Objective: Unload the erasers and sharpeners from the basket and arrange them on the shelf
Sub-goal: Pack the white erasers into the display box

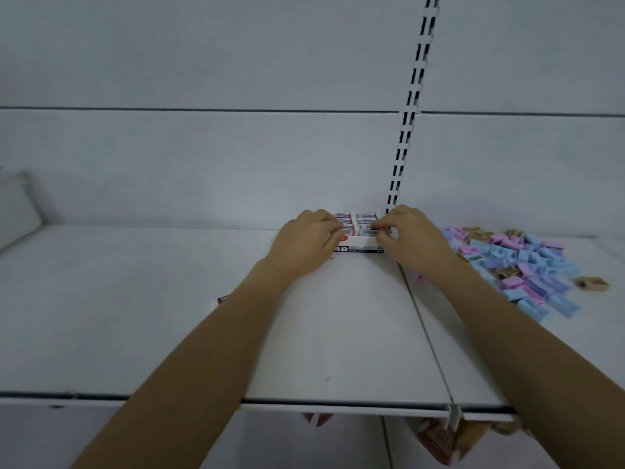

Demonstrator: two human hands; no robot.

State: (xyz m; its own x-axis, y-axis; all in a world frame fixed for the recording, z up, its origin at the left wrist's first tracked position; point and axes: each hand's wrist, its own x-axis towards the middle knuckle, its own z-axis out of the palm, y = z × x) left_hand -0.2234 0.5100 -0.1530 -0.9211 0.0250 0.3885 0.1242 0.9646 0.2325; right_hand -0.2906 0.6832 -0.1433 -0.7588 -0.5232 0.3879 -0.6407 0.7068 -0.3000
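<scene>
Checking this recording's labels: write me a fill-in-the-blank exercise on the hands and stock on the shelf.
The left hand and right hand both hold the eraser box, printed ____.
The pile of sharpeners lies to the box's ____.
The box stands against the shelf's ____ panel.
Missing words: 4B; right; back.

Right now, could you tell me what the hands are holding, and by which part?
The white cardboard box of erasers: the left hand grips its left end, and the right hand pinches its right end.
</scene>
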